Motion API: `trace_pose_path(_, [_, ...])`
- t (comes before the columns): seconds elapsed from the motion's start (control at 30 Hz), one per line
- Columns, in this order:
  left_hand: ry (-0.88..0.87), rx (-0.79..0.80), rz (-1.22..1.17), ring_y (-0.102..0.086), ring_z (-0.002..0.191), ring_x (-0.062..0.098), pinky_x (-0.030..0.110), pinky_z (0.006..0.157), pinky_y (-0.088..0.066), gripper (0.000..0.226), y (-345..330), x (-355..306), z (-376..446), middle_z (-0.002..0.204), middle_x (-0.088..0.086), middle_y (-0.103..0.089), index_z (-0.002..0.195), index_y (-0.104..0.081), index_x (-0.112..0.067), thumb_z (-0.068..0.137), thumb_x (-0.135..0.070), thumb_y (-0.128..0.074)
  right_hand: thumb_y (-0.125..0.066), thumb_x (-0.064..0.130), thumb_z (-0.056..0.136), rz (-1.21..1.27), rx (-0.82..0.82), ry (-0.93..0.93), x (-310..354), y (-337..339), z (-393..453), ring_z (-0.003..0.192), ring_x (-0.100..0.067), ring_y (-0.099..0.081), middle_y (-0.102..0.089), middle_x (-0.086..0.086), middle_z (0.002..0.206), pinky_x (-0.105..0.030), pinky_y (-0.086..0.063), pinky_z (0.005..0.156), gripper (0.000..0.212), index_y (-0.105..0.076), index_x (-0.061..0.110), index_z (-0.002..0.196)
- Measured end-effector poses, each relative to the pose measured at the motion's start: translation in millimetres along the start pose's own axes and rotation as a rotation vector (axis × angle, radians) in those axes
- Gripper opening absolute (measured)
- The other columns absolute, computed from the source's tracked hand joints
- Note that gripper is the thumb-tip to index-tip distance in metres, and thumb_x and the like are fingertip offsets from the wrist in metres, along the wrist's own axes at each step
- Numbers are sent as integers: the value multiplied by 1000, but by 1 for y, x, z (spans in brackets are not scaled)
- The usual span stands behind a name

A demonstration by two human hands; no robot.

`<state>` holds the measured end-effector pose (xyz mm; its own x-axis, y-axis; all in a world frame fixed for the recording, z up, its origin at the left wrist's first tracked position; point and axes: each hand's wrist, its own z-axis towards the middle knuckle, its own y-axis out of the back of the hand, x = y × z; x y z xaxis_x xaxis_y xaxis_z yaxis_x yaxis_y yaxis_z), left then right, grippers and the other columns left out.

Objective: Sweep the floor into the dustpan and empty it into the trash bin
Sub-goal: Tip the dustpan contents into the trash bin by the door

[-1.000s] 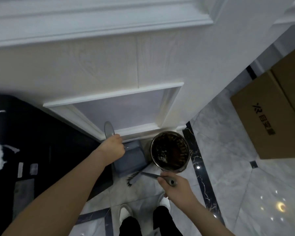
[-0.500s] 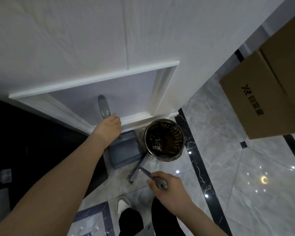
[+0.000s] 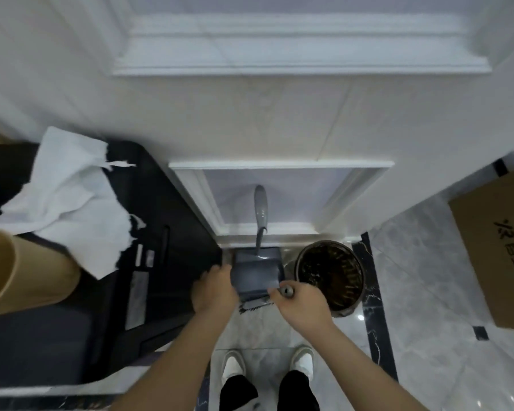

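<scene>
A grey dustpan (image 3: 257, 269) sits on the marble floor against the white wall, its long handle (image 3: 261, 210) standing up untouched. My left hand (image 3: 214, 290) is low beside the pan's left edge, blurred, fingers loose and holding nothing that I can see. My right hand (image 3: 301, 305) is shut on the end of the broom handle (image 3: 287, 291). The broom's dark bristles (image 3: 254, 304) lie at the pan's front lip, between my hands. The round dark trash bin (image 3: 330, 274) stands just right of the pan, with dark debris inside.
A black cabinet (image 3: 161, 262) fills the left side, with torn white paper (image 3: 72, 203) on it and a tan cylinder (image 3: 21, 274) nearer me. A cardboard box (image 3: 499, 247) stands on the right. My white shoes (image 3: 233, 366) are below the pan.
My left hand let go of the dustpan handle and dropped beside the pan. My right hand drew the broom's bristles in to the pan's front lip. The view tilted and swung left.
</scene>
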<state>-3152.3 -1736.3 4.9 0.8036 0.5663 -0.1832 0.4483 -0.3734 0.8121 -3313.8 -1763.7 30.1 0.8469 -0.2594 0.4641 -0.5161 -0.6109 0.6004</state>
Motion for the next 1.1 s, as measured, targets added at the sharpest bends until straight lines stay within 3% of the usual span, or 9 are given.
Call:
trace_pose_path(0.1, [308, 90, -451, -60, 104, 25, 34, 86, -51, 30, -14, 21, -11, 121, 7, -60, 121, -55, -16, 92, -19, -49, -59, 40, 85, 3, -39, 58, 28, 3, 19, 98, -26, -64, -71, -7, 97, -30, -50, 81, 25, -67, 17, 91])
trace_pose_path(0.2, [378, 169, -513, -57, 110, 28, 32, 89, -47, 33, -32, 40, -16, 124, 10, -59, 123, -56, -11, 92, -20, -49, -59, 38, 87, 0, -68, 106, 46, 1, 42, 96, -30, -63, -70, -11, 95, -30, -46, 76, 19, -55, 19, 83])
trace_pose_path(0.4, [381, 252, -416, -54, 115, 29, 30, 91, -42, 33, -45, 53, -6, 126, 12, -58, 120, -58, -8, 95, -22, -41, -51, 34, 95, 29, -38, 183, 73, 2, 76, 101, -28, -58, -66, -12, 107, -22, -34, 72, 31, -62, 8, 108])
trace_pose_path(0.57, [402, 268, -440, -55, 115, 28, 28, 86, -41, 35, -54, 58, -5, 126, 9, -59, 123, -58, -16, 93, -22, -41, -50, 32, 95, 22, -6, 180, 85, 8, 96, 101, -28, -58, -62, -11, 108, -22, -36, 74, 32, -58, 8, 115])
trace_pose_path(0.67, [425, 272, -496, -53, 118, 26, 25, 85, -38, 37, -56, 60, -7, 131, 6, -55, 129, -53, -20, 94, -24, -42, -51, 29, 95, 32, -1, 192, 88, 13, 105, 97, -28, -61, -63, -11, 110, -27, -45, 82, 33, -57, 9, 121])
trace_pose_path(0.77, [431, 264, -592, -54, 117, 25, 25, 85, -39, 39, -53, 53, -3, 131, 6, -55, 131, -51, -18, 93, -25, -46, -51, 24, 95, 121, -19, 152, 84, 13, 108, 96, -29, -65, -66, -14, 111, -28, -49, 80, 28, -60, 8, 116])
trace_pose_path(0.9, [363, 153, -945, -54, 118, 26, 33, 97, -45, 45, -42, 34, 16, 134, 10, -53, 137, -43, -13, 93, -12, -52, -52, 22, 93, 121, -26, 118, 69, 10, 106, 98, -27, -64, -68, -13, 107, -23, -46, 73, 27, -61, 10, 115])
trace_pose_path(1.1, [335, 56, -984, -50, 124, 25, 33, 100, -40, 46, -34, 28, 29, 138, 10, -51, 137, -45, -12, 92, -8, -55, -51, 21, 93, 138, -22, 70, 47, 10, 105, 86, -26, -63, -68, -13, 97, -26, -45, 73, 23, -62, 11, 110])
